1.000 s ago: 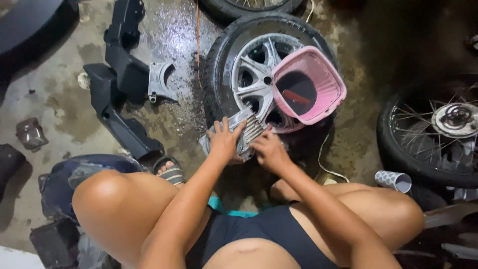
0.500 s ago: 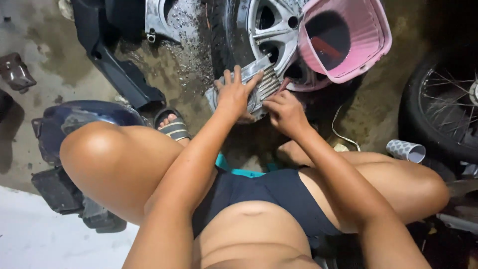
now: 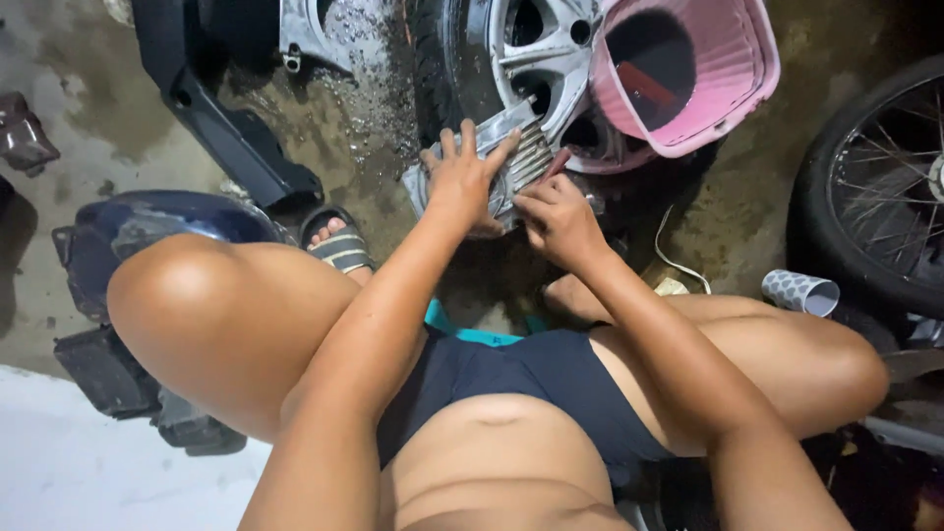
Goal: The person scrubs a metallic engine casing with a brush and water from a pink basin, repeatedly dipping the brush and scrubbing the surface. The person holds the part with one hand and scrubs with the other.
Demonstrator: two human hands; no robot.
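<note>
My left hand [image 3: 460,182] grips a grey finned metal part [image 3: 518,149] and holds it above the wet concrete floor. My right hand [image 3: 553,218] is closed on a thin red-handled tool [image 3: 558,163] whose tip rests against the part's fins. Both hands are just in front of a car wheel with a silver alloy rim [image 3: 536,49]. A pink plastic basket [image 3: 688,69] leans on that wheel, right of the hands. I am squatting, knees spread to both sides.
Black plastic body panels [image 3: 226,138] lie at upper left. A dark blue cover [image 3: 147,226] lies by my left knee. A spoked motorcycle wheel [image 3: 875,187] stands at right, with a patterned paper cup [image 3: 801,292] beside it. A sandalled foot [image 3: 339,246] rests below the part.
The view has tilted down and closer, so the wheel and basket sit higher in frame. Both hands stay on the finned part; the right hand has shifted slightly along the fins.
</note>
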